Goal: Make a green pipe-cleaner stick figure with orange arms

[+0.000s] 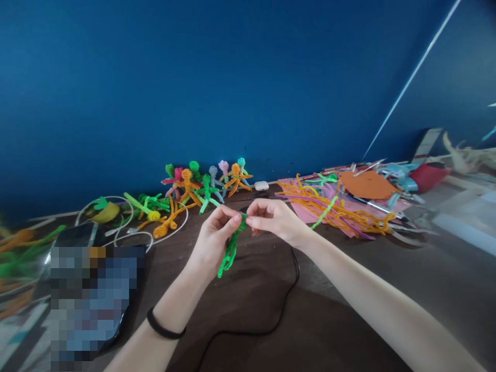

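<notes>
My left hand (215, 235) and my right hand (273, 219) meet above the dark brown table (349, 289), both pinched on the top of a twisted green pipe cleaner piece (230, 250). The green piece hangs down from my fingertips, along my left palm. My left wrist wears a black band (165, 328). Behind my hands, against the blue wall, stands a row of several small pipe cleaner figures (207, 183) in orange, green, pink and light blue.
A heap of loose orange, purple and green pipe cleaners (333, 209) lies on pink paper at the right, with orange paper (366, 184) and tools beyond. A black cable (279, 315) loops below my hands. A phone (91, 305) and white cables (127, 235) lie at left. A small white case (261, 185) sits by the wall.
</notes>
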### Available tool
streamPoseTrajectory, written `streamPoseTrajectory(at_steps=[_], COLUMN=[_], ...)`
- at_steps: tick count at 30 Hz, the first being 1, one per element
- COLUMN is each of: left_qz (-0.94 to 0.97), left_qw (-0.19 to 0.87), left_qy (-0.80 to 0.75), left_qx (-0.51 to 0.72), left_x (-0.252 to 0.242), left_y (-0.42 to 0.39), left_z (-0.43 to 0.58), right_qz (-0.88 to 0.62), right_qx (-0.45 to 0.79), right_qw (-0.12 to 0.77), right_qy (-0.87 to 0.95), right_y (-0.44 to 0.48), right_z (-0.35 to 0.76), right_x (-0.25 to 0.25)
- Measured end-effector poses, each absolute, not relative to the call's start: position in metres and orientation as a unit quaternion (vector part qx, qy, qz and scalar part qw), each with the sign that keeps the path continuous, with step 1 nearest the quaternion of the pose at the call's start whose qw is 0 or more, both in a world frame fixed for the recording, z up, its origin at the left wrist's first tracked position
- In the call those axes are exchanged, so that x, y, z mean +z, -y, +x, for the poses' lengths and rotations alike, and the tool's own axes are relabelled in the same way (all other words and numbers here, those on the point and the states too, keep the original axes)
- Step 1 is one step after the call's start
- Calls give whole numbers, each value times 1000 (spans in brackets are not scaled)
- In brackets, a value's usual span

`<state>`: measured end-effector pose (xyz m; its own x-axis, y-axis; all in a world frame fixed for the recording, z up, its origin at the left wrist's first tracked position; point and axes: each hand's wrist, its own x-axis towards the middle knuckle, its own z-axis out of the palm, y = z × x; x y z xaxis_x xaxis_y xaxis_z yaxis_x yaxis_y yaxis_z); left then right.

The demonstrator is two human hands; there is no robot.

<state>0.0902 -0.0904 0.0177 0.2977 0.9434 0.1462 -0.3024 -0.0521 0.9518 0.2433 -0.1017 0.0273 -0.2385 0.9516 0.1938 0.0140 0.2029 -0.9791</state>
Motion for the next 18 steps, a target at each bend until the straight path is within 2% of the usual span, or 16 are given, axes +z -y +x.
streamPoseTrajectory(at_steps=[18], left_qz=[496], left_qw=[631], left_qy=[-310], left_qx=[509], left_x=[20], left_y=[93], left_z=[93], right_qz=[-461], right_qx=[386], right_qw=[446], right_qy=[663], right_y=[102], right_z=[251], right_x=[32])
